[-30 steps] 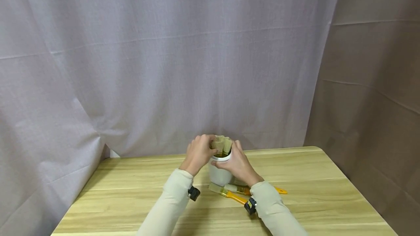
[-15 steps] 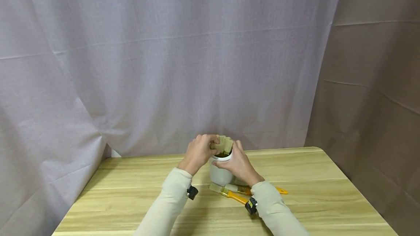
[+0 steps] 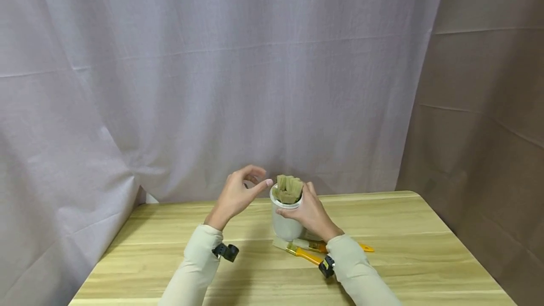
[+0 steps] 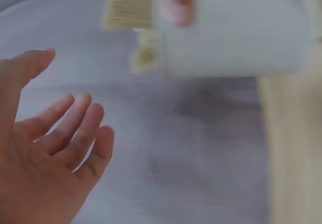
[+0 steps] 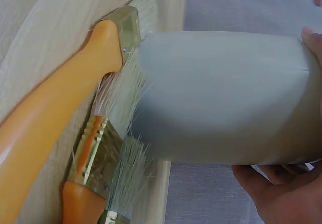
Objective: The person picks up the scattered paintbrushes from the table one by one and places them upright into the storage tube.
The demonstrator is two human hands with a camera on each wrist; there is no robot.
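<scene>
- white jar [image 3: 285, 223] stands upright on the wooden table [image 3: 170, 254], toward the back middle, stuffed with brushes [image 3: 288, 189], bristles poking up past the rim.
- right hand [image 3: 312, 215] is wrapped round the jar's side, fingers curled on it.
- left hand [image 3: 236, 194] hovers just beside the bristles, fingers loosely spread, holding nothing.
- jar looks smooth, rigid plastic, probably light and a bit slippery, top-heavy with that load; i'd grab it round the middle.
- two orange-handled brushes [image 3: 307, 248] lie flat at the jar's base, bristles touching it.
</scene>
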